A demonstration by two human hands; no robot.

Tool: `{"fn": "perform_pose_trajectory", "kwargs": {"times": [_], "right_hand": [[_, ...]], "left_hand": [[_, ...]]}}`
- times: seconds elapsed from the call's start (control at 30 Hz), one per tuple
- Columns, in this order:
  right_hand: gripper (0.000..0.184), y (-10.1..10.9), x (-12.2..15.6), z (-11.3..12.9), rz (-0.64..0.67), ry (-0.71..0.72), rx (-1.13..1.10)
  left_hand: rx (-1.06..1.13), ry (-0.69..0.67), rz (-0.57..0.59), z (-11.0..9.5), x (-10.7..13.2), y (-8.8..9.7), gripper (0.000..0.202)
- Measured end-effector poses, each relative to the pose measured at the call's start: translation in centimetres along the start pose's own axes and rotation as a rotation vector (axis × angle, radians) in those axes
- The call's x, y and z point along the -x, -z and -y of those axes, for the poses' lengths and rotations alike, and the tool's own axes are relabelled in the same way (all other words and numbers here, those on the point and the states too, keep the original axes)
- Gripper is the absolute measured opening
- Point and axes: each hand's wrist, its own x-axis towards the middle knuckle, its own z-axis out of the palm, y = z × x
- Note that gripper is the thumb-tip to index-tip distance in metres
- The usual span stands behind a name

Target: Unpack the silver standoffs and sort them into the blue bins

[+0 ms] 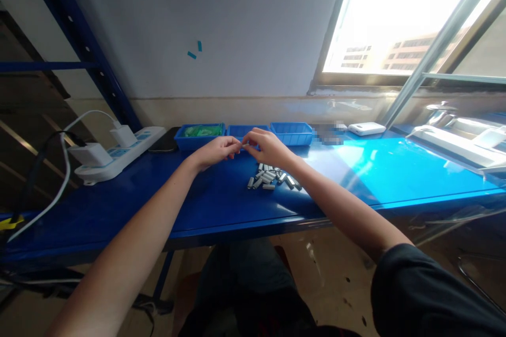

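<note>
My left hand (217,151) and my right hand (269,148) meet fingertip to fingertip above the blue table, in front of the bins. Both are closed in a pinch. Something small and pale seems to sit between the fingertips, but it is too small to name. Just below my right hand lies a loose pile of short silver metal cylinders (269,187), partly hidden by my wrist. Behind the hands stand a left blue bin (200,142) with green pieces (203,130) inside, a middle blue bin (253,129) and a right blue bin (294,138).
A white power strip (114,166) with plugged-in chargers and cables lies at the left, beside a dark flat object (165,140). A white box-like device (367,128) rests at the back right. Farther right is another white strip (454,145). The table's front edge (253,230) runs before me.
</note>
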Motion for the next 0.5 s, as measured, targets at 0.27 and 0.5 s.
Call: {"fn": "perform_pose_trajectory", "kwargs": {"times": [0.27,0.5], "right_hand": [[0.016,1.7,-1.1,0.1,-0.276,0.013,0.071],[0.032,1.6,-0.8,-5.8,-0.086,-0.439,0.391]], "left_hand": [[0.168,-0.084,0.01,-1.7,0.5,-0.3,0.047],[-0.32,0.007,0.445,-1.6,0.6,-1.5,0.048]]}}
